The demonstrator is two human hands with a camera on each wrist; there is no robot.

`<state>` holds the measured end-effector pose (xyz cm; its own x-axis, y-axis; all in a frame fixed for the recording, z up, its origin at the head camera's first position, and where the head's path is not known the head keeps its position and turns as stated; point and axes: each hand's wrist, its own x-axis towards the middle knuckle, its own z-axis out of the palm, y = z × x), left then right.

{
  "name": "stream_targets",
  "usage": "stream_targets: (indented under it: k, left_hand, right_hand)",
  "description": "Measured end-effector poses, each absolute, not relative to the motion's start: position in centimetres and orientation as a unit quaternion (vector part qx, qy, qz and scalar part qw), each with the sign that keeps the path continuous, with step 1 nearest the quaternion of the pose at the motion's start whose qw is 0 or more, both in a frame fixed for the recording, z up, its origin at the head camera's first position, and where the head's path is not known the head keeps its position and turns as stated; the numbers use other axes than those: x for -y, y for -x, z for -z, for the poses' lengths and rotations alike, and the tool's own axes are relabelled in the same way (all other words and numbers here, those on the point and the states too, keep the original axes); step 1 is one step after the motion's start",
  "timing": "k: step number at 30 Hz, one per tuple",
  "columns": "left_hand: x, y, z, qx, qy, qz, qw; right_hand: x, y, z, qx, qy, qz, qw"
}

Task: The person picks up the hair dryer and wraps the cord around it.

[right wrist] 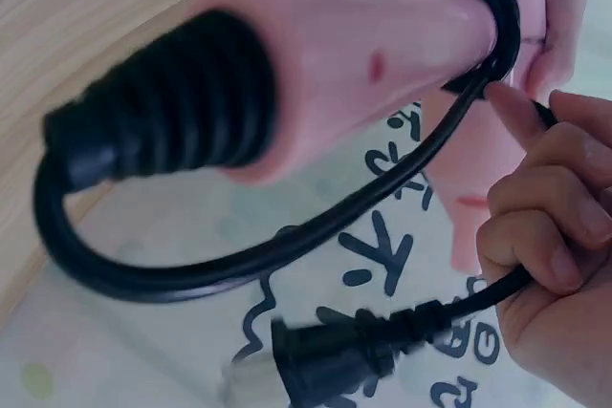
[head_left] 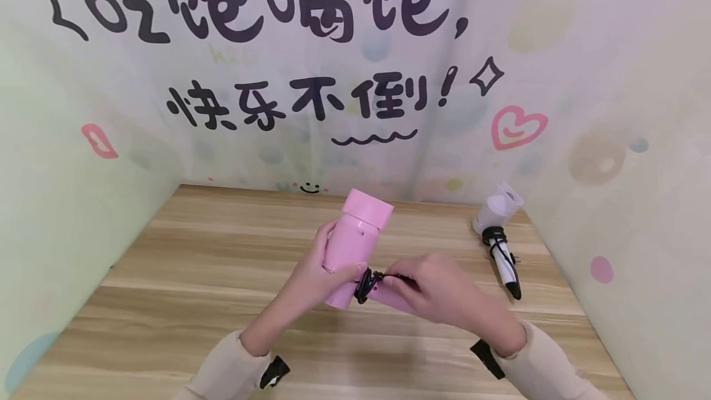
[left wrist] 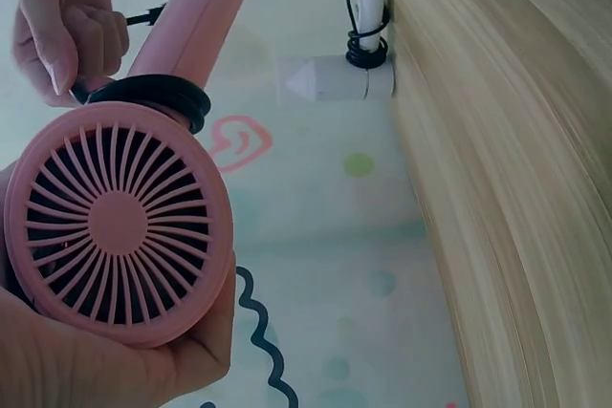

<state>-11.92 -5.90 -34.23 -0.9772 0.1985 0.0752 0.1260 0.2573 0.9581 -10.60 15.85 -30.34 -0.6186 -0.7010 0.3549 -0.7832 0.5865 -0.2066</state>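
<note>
A pink hair dryer (head_left: 352, 242) is held over the table by my left hand (head_left: 308, 279), its fingers and thumb wrapped round the barrel. In the left wrist view its round slotted rear grille (left wrist: 119, 223) faces the camera. Black cord (head_left: 363, 287) is coiled around the top of the handle (right wrist: 354, 74), close to the barrel. My right hand (head_left: 447, 289) grips the free end of that cord with curled fingers beside the handle. Below those fingers hangs the plug (right wrist: 335, 360) in the right wrist view. A loop of cord runs from the handle's ribbed black end (right wrist: 182, 97) up to the coil.
A white hair dryer (head_left: 494, 210) lies at the back right of the wooden table (head_left: 222, 239), black cord wound round its handle. Printed fabric walls (head_left: 311, 159) with dark lettering enclose the table at the back and both sides.
</note>
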Motion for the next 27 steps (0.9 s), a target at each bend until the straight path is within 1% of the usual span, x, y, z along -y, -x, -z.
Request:
stream_targets:
  k: [3,10,13,16,21,27]
  left_hand:
    - [5.8,11.9,34.3,-0.797,-0.098,-0.596,0.016]
    - [6.0,11.8,34.5,-0.792,-0.075,-0.606,-0.015]
    - [6.2,11.9,34.4,-0.787,-0.067,-0.613,-0.019]
    - [6.5,12.1,34.3,-0.777,-0.057,-0.626,-0.017]
    - [6.7,12.1,34.0,-0.753,-0.045,-0.657,-0.017]
    - [6.5,11.9,33.7,-0.722,-0.05,-0.69,-0.015]
  right_hand:
    - [-14.8,9.9,30.6,0.888,-0.408,-0.149,0.152]
    - [-13.3,8.6,31.4,0.907,-0.35,-0.125,0.197]
    - [-13.1,7.9,31.7,0.91,-0.341,-0.133,0.194]
    - [-13.0,7.4,31.9,0.909,-0.348,-0.166,0.16]
    - [-13.0,7.5,32.6,0.905,-0.337,-0.247,0.081]
    - [-13.6,8.4,33.5,0.857,-0.33,-0.389,-0.066]
